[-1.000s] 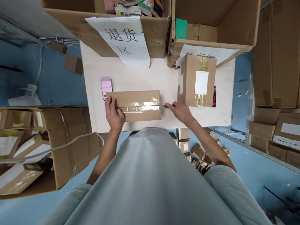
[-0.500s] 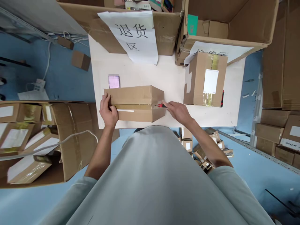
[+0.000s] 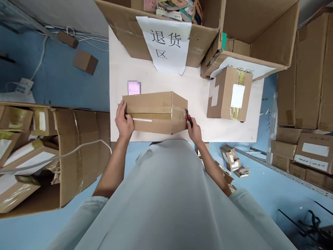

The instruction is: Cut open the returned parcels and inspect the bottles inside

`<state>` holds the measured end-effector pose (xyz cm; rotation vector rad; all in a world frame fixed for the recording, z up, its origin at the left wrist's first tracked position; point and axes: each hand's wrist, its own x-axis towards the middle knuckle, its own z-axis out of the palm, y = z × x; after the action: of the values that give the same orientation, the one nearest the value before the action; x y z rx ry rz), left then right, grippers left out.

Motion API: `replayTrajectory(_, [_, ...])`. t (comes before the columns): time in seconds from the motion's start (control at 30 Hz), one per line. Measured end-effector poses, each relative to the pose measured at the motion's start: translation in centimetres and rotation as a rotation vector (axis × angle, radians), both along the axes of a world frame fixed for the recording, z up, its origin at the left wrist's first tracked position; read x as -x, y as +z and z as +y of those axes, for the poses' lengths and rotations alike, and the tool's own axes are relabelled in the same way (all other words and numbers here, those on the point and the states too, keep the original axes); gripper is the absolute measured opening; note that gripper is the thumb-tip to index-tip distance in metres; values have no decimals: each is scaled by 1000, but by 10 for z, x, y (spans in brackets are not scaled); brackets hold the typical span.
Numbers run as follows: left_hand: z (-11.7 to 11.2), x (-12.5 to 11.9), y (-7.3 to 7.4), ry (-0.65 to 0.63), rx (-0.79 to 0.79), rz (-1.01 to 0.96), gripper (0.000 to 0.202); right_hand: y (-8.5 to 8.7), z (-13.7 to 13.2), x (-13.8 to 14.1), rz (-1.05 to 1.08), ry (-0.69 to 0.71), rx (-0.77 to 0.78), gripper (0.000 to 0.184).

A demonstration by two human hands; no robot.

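A taped brown cardboard box [image 3: 151,102] lies at the table's front edge, a strip of tape along its seam. My left hand [image 3: 124,119] grips its left end, thumb on the near side and fingers around the corner. In my right hand [image 3: 194,131] is a red and black utility knife [image 3: 188,118], held upright beside the box's right end face. Whether the knife or my right fingers touch the box is hard to tell. Just behind the box lies a small pink item [image 3: 134,87], blurred out.
A labelled, taped box [image 3: 238,95] stands at right on the white table [image 3: 166,80]. Two large open cartons, one with a paper sign [image 3: 166,45], line the back. A carton of parcels [image 3: 83,149] is at left, with a pale cable [image 3: 73,152] across it. Stacked boxes [image 3: 312,149] stand at right.
My right hand has drawn the knife back from the seam on the box's right end; the knife has turned from sideways to upright. The view has shifted slightly. My left hand keeps its hold.
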<state>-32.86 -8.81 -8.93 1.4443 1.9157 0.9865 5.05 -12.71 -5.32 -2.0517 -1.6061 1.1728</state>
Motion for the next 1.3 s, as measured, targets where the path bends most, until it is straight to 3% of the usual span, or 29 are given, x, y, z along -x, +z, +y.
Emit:
replayTrajectory(0.17, [-5, -11, -10, -86, -14, -83, 64, 29, -15, 6, -50, -115, -125, 58])
replayTrajectory(0.4, [-21, -93, -50, -219, 8, -316, 72, 96, -2, -19, -345, -84, -343, 48])
replayTrajectory(0.5, [-23, -112, -65, -299, 79, -401, 76, 107, 3, -16, -470, -47, -386, 47])
replayTrajectory(0.57, [-20, -112, -65, -321, 120, -448, 75, 109, 3, -8, -538, -26, -374, 47])
replayTrajectory(0.67, [-1, -97, -42, -286, 80, -533, 66, 115, 1, 6, -613, -5, -329, 45])
replayTrajectory(0.8, [45, -71, 26, -341, -28, -561, 50, 138, -5, 26, -668, -44, -298, 49])
replayTrajectory(0.87, [68, -62, 61, -443, 26, -501, 43, 154, -10, 40, -637, -50, -273, 53])
replayTrajectory(0.93, [85, -57, 84, -565, 84, -463, 42, 169, -15, 58, -577, -22, -226, 56])
replayTrajectory(1.03, [96, -56, 95, -677, 106, -437, 43, 180, -22, 90, -460, 55, -127, 55])
replayTrajectory(1.3, [93, -59, 83, -684, 105, -443, 42, 172, -29, 157, -317, 153, -24, 59])
